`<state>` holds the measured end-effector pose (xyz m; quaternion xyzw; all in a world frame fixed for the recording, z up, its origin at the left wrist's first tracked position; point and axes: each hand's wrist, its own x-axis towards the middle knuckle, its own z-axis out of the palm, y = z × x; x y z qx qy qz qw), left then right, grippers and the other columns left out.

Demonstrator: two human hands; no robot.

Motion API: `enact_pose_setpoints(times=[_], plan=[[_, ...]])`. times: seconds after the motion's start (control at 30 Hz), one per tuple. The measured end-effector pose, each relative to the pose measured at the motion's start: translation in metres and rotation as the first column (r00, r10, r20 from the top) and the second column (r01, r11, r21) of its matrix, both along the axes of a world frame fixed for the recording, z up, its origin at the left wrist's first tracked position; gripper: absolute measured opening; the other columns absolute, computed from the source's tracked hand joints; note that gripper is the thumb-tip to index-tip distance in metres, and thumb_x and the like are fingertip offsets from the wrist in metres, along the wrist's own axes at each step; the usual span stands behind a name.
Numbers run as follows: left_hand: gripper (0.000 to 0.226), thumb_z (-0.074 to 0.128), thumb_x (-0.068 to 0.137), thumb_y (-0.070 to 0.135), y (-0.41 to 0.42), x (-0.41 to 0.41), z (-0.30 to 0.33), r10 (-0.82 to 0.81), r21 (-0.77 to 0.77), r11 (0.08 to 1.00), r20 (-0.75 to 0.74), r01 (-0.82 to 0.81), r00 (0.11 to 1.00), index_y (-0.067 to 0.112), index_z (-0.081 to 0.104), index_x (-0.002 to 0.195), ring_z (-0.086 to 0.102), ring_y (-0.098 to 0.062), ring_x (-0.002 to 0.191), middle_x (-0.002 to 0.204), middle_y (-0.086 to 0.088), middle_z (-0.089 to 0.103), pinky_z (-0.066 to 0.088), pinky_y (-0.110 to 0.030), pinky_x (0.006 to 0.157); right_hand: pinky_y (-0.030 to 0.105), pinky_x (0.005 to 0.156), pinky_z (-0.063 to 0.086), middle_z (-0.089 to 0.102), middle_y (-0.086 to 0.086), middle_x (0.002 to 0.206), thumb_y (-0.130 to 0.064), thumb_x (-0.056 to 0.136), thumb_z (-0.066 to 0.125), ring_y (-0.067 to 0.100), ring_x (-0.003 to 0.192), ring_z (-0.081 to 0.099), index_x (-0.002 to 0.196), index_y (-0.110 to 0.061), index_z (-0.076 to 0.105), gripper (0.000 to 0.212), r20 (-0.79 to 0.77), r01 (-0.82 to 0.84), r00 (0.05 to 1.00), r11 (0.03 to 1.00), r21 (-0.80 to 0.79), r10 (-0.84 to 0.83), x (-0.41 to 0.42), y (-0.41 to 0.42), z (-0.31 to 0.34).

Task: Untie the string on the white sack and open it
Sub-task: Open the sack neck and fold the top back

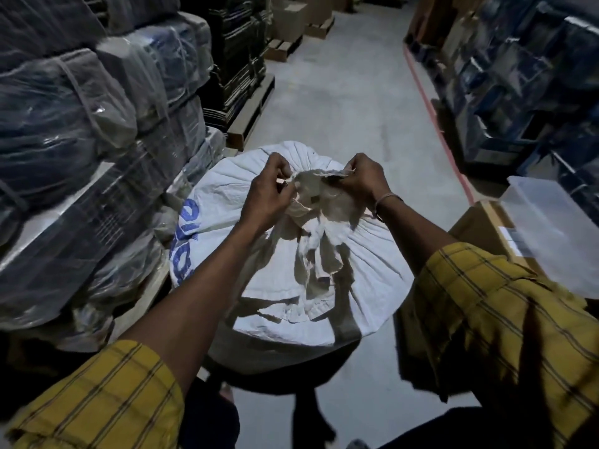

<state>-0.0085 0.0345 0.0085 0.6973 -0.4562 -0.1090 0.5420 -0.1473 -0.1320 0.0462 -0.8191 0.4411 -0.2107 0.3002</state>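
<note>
A full white woven sack [372, 254] with blue lettering stands on the floor in front of me. Its gathered, crumpled neck [319, 196] rises at the top centre. My left hand [269, 192] pinches the neck's left side. My right hand [363, 181] grips the neck's upper right edge. A thin pale string [368, 216] shows just below my right wrist; its knot is hidden in the folds. Loose cloth flaps [321, 254] hang down the sack toward me.
Plastic-wrapped bales [81, 150] are stacked close on the left on wooden pallets [249, 115]. A cardboard box [486, 234] with a clear plastic lid [551, 234] sits at the right. Blue-wrapped goods [534, 92] line the right side. A grey floor aisle [350, 92] runs ahead.
</note>
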Motion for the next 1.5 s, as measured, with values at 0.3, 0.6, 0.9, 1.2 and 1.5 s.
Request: enact_pose_setpoints(times=[0.3,0.6,0.9,1.2,1.5], plan=[[0.043,0.055,0.093,-0.002,-0.04,0.027,0.029,-0.063,0.331,0.944,0.154,0.009,0.986,0.01,0.069,0.131,0.063,-0.031,0.126,0.136,-0.013,0.066,0.052,-0.042,0.106,0.043,0.071,0.041,0.045,0.014,0.118,-0.002,0.076,0.063,0.034,0.092,0.046,0.111,-0.015,0.049,0.04,-0.302,-0.3,0.95,0.519,-0.8,0.083,-0.035,-0.003,0.0],[0.094,0.08,0.084,0.033,-0.061,0.035,0.033,-0.402,0.554,0.762,0.811,-0.335,0.425,0.032,0.026,0.161,0.038,-0.039,0.134,0.159,-0.007,0.032,0.035,-0.048,0.106,0.041,0.092,0.05,0.063,0.023,0.127,-0.017,0.091,0.06,0.041,0.116,0.062,0.12,-0.004,0.065,0.032,-0.49,-0.152,0.872,0.954,-0.258,0.006,-0.017,0.004,0.003],[0.038,0.06,0.091,0.009,-0.079,0.013,0.035,-0.003,0.599,0.711,0.525,-0.368,0.851,0.006,0.065,0.128,0.064,-0.038,0.124,0.132,-0.02,0.067,0.053,-0.039,0.095,0.051,0.11,0.035,0.015,0.014,0.16,-0.058,0.054,0.091,0.047,0.139,0.034,0.155,-0.018,0.013,0.133,-0.45,0.048,0.891,0.998,-0.027,-0.055,0.033,0.016,-0.036],[0.131,0.085,0.083,0.028,-0.079,0.013,-0.027,-0.318,0.772,0.629,0.363,-0.092,0.876,0.026,-0.019,0.163,-0.016,-0.049,0.157,0.165,-0.037,-0.02,0.007,-0.063,0.124,0.064,0.115,0.023,-0.001,0.007,0.166,-0.02,0.089,0.067,0.058,0.148,0.003,0.161,-0.025,0.001,0.097,-0.417,-0.022,0.908,0.999,0.027,0.031,0.029,0.002,-0.084],[0.09,0.063,0.099,0.026,-0.074,0.064,-0.018,-0.37,0.61,0.726,0.735,-0.317,0.568,0.029,0.004,0.166,0.032,-0.03,0.156,0.171,-0.008,0.028,0.004,-0.072,0.122,0.04,0.102,0.046,0.062,0.021,0.135,-0.009,0.083,0.069,0.036,0.124,0.059,0.145,-0.013,0.052,0.064,-0.216,-0.199,0.96,0.977,-0.08,0.178,0.001,-0.035,-0.068]])
